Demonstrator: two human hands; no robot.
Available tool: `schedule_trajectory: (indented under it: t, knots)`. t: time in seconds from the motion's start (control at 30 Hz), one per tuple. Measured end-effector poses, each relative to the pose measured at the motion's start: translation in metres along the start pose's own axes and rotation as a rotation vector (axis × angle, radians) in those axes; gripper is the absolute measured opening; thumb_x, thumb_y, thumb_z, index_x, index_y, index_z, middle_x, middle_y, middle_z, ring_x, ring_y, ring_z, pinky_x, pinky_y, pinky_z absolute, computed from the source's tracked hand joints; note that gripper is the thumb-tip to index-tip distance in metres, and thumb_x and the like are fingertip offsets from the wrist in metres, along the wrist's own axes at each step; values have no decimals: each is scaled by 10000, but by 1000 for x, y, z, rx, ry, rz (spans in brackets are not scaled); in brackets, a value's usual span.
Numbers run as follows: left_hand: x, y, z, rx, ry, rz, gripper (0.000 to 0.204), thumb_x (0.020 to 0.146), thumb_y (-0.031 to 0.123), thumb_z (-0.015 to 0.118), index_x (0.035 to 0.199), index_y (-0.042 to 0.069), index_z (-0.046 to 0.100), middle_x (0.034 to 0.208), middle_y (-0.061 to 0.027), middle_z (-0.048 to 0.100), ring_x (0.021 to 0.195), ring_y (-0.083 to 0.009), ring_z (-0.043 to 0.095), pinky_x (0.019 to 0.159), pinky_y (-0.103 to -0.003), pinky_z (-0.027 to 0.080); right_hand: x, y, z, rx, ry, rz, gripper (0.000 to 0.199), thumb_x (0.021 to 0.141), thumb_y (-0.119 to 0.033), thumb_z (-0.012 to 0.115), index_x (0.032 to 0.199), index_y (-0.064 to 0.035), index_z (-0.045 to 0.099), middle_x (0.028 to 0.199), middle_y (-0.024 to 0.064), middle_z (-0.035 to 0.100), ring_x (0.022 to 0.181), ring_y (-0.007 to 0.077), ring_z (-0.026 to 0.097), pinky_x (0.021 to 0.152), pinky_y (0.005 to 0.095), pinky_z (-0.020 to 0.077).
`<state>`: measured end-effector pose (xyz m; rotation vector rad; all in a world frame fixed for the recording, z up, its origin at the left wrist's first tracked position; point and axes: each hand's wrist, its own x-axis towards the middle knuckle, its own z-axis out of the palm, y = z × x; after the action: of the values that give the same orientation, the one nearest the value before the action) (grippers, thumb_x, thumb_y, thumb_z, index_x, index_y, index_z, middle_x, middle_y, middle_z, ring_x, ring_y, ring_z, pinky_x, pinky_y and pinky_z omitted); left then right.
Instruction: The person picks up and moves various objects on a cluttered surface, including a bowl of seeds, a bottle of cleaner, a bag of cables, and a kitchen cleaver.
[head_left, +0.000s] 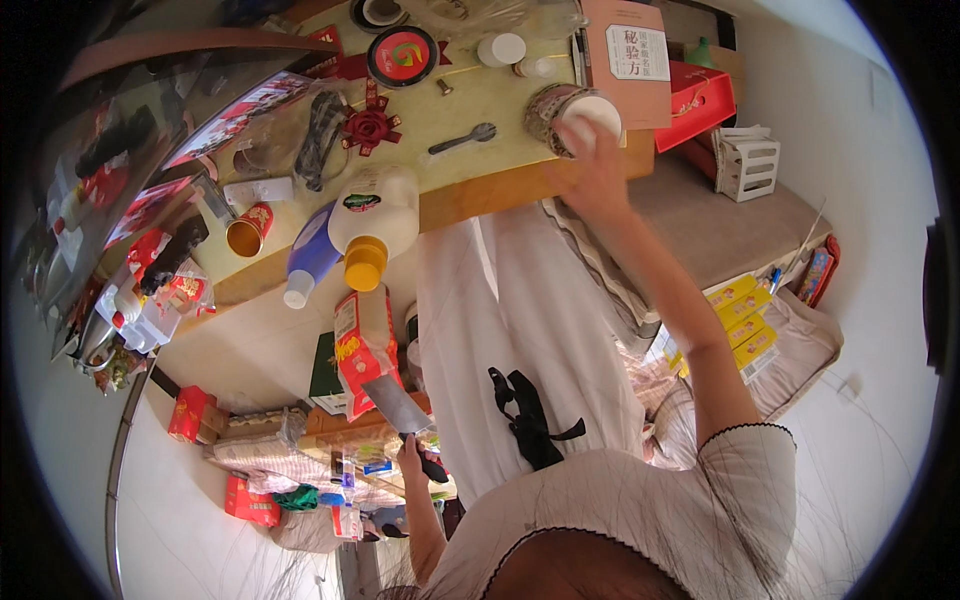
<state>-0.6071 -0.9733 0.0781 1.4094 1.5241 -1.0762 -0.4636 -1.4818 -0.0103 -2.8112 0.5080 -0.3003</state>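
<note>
At the front right of the table, my right hand [597,172] reaches over a round patterned jar [546,112] with a white top, its fingers bent on that top and slightly blurred. Low at my left side, my left hand [410,462] is closed round the black handle of a flat tool with a broad grey blade, which looks like a cleaver [396,402]. The blade points up and away from me, in front of a red and clear bag [362,345]. A dark slotted spoon or fork [462,138] lies on the table, left of the jar.
Along the table's [470,190] front edge stand a white jug with a yellow cap [375,215] and a blue bottle [312,250]. Behind are a red rosette [370,127], a round red-and-black lid [402,56] and a pink book [625,60]. A brown bench [690,220] adjoins at right.
</note>
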Motion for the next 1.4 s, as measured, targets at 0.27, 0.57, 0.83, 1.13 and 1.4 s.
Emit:
schedule_trajectory:
  t: [0.27, 0.57, 0.83, 1.13, 1.4]
  knots:
    - [8, -2, -8, -4, 10, -23, 202, 787, 203, 451, 662, 54, 398, 519, -18, 365, 380, -136, 391, 345, -277, 356, -25, -38, 134, 93, -343, 54, 333, 646, -68, 494, 977, -70, 453, 748, 53, 479, 705, 221, 493, 577, 315, 422]
    - [2, -1, -13, -2, 37, -31, 231, 792, 223, 440, 632, 65, 385, 510, -16, 360, 382, -133, 393, 339, -275, 355, -20, -14, 128, -50, -431, 144, 368, 625, -31, 501, 983, -23, 414, 944, 110, 410, 902, 246, 421, 717, 331, 405]
    - [5, 2, -11, 21, 28, -14, 242, 787, 229, 451, 620, 66, 385, 506, -14, 356, 377, -131, 385, 341, -271, 354, 15, -86, 55, 599, -249, -82, 539, 662, -187, 549, 1139, -45, 341, 1112, 140, 365, 1004, 290, 367, 828, 370, 332]
    - [12, 0, -14, -45, 13, -35, 216, 787, 225, 453, 644, 71, 405, 512, -5, 365, 378, -115, 385, 344, -262, 357, 14, -161, 25, 412, -353, -285, 551, 541, -215, 624, 1034, -73, 423, 993, 64, 441, 896, 218, 444, 726, 300, 410]
    - [24, -23, -27, -111, -6, -30, 220, 781, 250, 467, 648, 91, 394, 513, 5, 373, 374, -131, 379, 356, -276, 338, 14, -126, 10, 558, -324, -338, 447, 557, -150, 656, 947, -29, 475, 940, 86, 512, 820, 216, 510, 720, 293, 422]
